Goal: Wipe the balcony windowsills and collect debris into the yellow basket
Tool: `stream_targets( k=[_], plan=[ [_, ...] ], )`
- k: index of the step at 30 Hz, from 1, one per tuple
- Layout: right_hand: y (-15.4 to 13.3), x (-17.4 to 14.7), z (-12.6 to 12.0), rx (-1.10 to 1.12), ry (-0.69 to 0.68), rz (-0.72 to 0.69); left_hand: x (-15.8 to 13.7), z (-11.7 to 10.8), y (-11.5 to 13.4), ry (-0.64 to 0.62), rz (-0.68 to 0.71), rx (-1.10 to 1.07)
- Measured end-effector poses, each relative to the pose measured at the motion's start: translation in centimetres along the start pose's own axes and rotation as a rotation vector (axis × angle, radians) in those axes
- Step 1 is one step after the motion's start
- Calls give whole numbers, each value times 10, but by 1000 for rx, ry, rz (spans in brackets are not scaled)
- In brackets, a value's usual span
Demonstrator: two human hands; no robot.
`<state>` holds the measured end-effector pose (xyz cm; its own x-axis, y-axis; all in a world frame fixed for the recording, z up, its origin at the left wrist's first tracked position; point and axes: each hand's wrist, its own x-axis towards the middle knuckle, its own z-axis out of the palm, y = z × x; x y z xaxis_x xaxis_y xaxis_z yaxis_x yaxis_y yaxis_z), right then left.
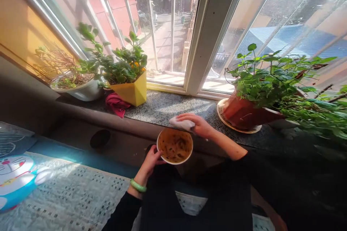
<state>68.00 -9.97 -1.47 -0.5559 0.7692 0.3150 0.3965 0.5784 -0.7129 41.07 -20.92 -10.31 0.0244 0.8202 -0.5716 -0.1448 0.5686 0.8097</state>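
- Left hand: fingers curled on the bowl, thumb at the rim, the rest around the outside wall. Firm hold, small opening.
- Right hand: fingers closed over a white wad, some of it poking out past the fingertips. Looks like paper or cloth, can't tell which.
- Bowl: white rim, mouth facing up toward the camera, brown residue with dark bits on the inside. Held just in front of the window sill's front edge, far rim right by that edge.
- Wad sits at the sill's front edge, just beyond the bowl's far rim. Can't tell if it touches the stone.
- Widest gap on the sill: speckled stone, partly sunlit, between the yellow pot and the saucer. Window frame bounds it at the back.
- Left limit: yellow pot, with a dark red cloth beside its base, part of it hanging over the front edge. White pot farther left.
- Right limit: saucer under the reddish pot; right forearm passes near it, in front. Leafy plant spreads wide on that side.
- Below the sill: shadowed recess with a dark round object, too dim to identify.
- Left wrist wears a green bangle; patterned bedding lies left of that arm.
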Motion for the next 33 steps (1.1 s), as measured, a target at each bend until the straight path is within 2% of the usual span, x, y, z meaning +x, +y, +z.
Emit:
stream_targets(
  k=[3,5,7,9,11,13,15,18,19,21,23,25,27,29,33],
  plan=[
    [29,37,-13,-202,160,249,-5,0,4,40,1,4],
    [40,66,-4,-327,200,368,-6,-1,5,52,1,9],
    [38,89,18,-363,180,318,-5,-2,6,57,8,12],
    [25,96,43,-333,104,155,-5,-3,6,65,12,10],
    [7,86,61,-288,7,13,-4,-3,7,72,8,1],
    [-10,64,67,-244,-70,-73,-5,-4,8,77,10,-13],
    [-20,39,61,-173,-151,-125,-6,-5,9,70,22,-21],
    [-22,10,35,8,-220,-125,-7,-4,7,51,34,-22],
    [-19,4,24,47,-179,-92,-7,-4,6,48,33,-24],
    [-8,-3,6,-4,-10,15,-7,-3,3,52,29,-27],
    [6,-4,-5,-196,131,137,-6,-3,0,56,27,-24],
    [22,-1,-5,-391,160,224,-5,-3,-2,52,20,-19],
    [34,13,4,-496,123,252,-3,-5,-2,41,8,-22],
    [43,42,15,-533,71,245,-1,-8,-1,34,7,-28],
    [49,129,35,-496,-62,216,3,-12,2,43,9,-20]
  ],
)
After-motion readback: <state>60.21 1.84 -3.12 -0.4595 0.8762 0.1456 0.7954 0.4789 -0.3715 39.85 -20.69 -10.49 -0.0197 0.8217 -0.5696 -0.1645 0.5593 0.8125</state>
